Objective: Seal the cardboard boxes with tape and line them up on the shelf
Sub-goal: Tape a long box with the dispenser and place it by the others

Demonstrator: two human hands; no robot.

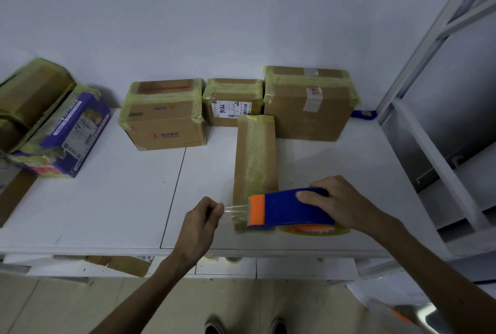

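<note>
Pinching the loose tape end (228,211) with the left hand (201,222), probably to keep the strip taut and unstuck. Gripping the tape dispenser (290,210) with a curled right hand (341,204), over the near end of the narrow box (255,156). Lies lengthwise on the shelf (107,199), just before the taped boxes (163,113) ranged along the wall (241,24).

light: dim, bluish, even | shadows: soft, faint beside the boxes (163,116) at 12 o'clock | distortion: wide-angle bowing of the shelf post (425,46) at 2 o'clock | blur: smeared corner at 5 o'clock
</note>
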